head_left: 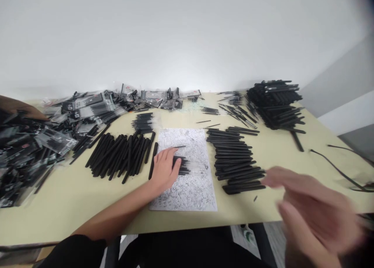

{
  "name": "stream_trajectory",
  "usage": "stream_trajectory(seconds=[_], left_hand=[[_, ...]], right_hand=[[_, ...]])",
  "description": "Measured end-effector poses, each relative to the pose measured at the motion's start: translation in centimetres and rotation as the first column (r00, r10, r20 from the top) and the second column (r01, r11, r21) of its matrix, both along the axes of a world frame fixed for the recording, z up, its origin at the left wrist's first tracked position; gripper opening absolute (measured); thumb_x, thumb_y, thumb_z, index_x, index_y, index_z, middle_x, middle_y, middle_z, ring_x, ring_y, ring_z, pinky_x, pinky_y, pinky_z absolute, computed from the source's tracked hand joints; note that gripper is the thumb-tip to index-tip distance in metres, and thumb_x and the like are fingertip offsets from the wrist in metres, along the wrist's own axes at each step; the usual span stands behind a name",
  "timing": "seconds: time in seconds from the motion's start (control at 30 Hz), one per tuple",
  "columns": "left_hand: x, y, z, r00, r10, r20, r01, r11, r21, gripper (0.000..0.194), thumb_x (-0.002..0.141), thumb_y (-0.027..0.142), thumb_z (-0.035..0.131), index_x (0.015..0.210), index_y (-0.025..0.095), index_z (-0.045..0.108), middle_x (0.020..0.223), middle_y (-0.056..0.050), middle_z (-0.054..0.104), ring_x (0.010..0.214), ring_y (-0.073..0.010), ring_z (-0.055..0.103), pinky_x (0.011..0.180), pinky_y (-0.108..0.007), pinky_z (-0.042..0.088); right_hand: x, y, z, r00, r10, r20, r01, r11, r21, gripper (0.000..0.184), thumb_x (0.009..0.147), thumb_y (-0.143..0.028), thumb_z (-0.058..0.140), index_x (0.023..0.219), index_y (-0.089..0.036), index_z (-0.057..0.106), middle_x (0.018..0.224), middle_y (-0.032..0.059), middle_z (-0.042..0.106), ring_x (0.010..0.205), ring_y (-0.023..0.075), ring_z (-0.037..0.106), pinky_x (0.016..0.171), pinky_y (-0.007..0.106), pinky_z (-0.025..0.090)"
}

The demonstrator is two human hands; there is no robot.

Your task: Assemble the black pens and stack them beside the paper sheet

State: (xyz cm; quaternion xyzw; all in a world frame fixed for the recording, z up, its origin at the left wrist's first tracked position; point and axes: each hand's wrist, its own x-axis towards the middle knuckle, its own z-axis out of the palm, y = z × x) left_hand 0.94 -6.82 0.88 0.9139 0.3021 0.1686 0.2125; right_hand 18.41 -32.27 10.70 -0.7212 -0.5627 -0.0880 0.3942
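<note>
My left hand [164,167] lies on a scribbled white paper sheet [184,198], its thumb apart from the fingers. Under and beside it is a row of thin black sticks [183,166] that look like pen refills with pale ends. One loose thin stick [179,146] lies by the fingertips. My right hand [315,209], smeared by motion, hovers over the table's right front with thumb and fingers apart and nothing visible between them. Closest to it is a stacked row of black pen-like tubes [233,157]. A small dark piece [255,198] lies near these tubes.
More black tubes [117,155] lie left of the paper. Plastic-wrapped packets [90,104] heap up along the left and back. A tall pile of black pens [274,100] stands at back right, with thin sticks [210,110] nearby. Eyeglasses [341,172] rest at the right edge.
</note>
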Motion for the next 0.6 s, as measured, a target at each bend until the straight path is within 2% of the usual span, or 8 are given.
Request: stream_trajectory(seconds=[0.03, 0.1, 0.2, 0.27, 0.43, 0.6], left_hand=[[0.0, 0.0, 0.1, 1.000, 0.011, 0.009, -0.011, 1.000, -0.005, 0.036, 0.098, 0.036, 0.033, 0.126, 0.020, 0.048, 0.127, -0.010, 0.057, 0.119, -0.0259, 0.049, 0.100, -0.045, 0.035], [0.1, 0.0, 0.2, 0.999, 0.030, 0.015, -0.030, 0.999, -0.012, 0.035, 0.098, 0.037, 0.033, 0.124, 0.020, 0.049, 0.124, -0.010, 0.058, 0.114, -0.0263, 0.051, 0.096, -0.045, 0.036], [0.1, -0.1, 0.3, 0.999, 0.044, 0.013, -0.044, 0.999, -0.015, 0.034, 0.098, 0.037, 0.033, 0.123, 0.020, 0.050, 0.121, -0.010, 0.059, 0.109, -0.0263, 0.052, 0.092, -0.045, 0.036], [0.1, -0.1, 0.3, 0.999, 0.046, 0.008, -0.046, 0.999, -0.012, 0.034, 0.098, 0.037, 0.033, 0.123, 0.021, 0.050, 0.120, -0.010, 0.058, 0.108, -0.0266, 0.052, 0.092, -0.045, 0.036], [0.0, -0.1, 0.2, 1.000, 0.030, -0.003, -0.030, 0.999, -0.015, 0.034, 0.099, 0.037, 0.032, 0.123, 0.022, 0.050, 0.117, -0.009, 0.058, 0.107, -0.0263, 0.052, 0.091, -0.045, 0.036], [-0.1, -0.2, 0.1, 1.000, 0.027, -0.011, -0.027, 1.000, -0.010, 0.035, 0.099, 0.037, 0.031, 0.121, 0.021, 0.051, 0.115, -0.009, 0.059, 0.106, -0.0259, 0.052, 0.090, -0.044, 0.037]], right_hand=[[1.0, 1.0, -1.0, 1.000, -0.020, -0.007, 0.019, 1.000, -0.017, 0.030, 0.090, -0.031, 0.054, 0.119, -0.027, 0.057, 0.098, 0.0090, 0.067, 0.089, 0.0251, 0.065, 0.077, 0.044, 0.053], [2.9, 2.3, -3.3, 0.996, -0.009, 0.092, 0.021, 0.990, -0.136, 0.024, 0.089, -0.026, 0.056, 0.112, -0.025, 0.061, 0.099, 0.0066, 0.068, 0.091, 0.0212, 0.064, 0.080, 0.038, 0.052], [4.4, 2.7, -6.6, 0.974, -0.031, 0.222, 0.098, 0.950, -0.297, 0.023, 0.092, -0.024, 0.049, 0.109, -0.020, 0.065, 0.103, 0.0081, 0.068, 0.093, 0.0205, 0.063, 0.083, 0.038, 0.049], [4.6, 2.6, -8.0, 0.954, -0.032, 0.298, 0.142, 0.925, -0.353, 0.025, 0.093, -0.022, 0.047, 0.109, -0.020, 0.066, 0.105, 0.0084, 0.068, 0.096, 0.0213, 0.062, 0.086, 0.040, 0.045], [4.6, 2.8, -8.8, 0.887, -0.039, 0.460, 0.245, 0.884, -0.398, 0.027, 0.094, -0.018, 0.044, 0.108, -0.019, 0.068, 0.106, 0.0084, 0.069, 0.093, 0.0204, 0.061, 0.085, 0.041, 0.036], [6.0, 2.9, -9.2, 0.854, 0.036, 0.519, 0.218, 0.880, -0.422, 0.023, 0.096, -0.024, 0.046, 0.103, -0.023, 0.068, 0.105, 0.0069, 0.069, 0.089, 0.0180, 0.059, 0.072, 0.035, 0.031]])
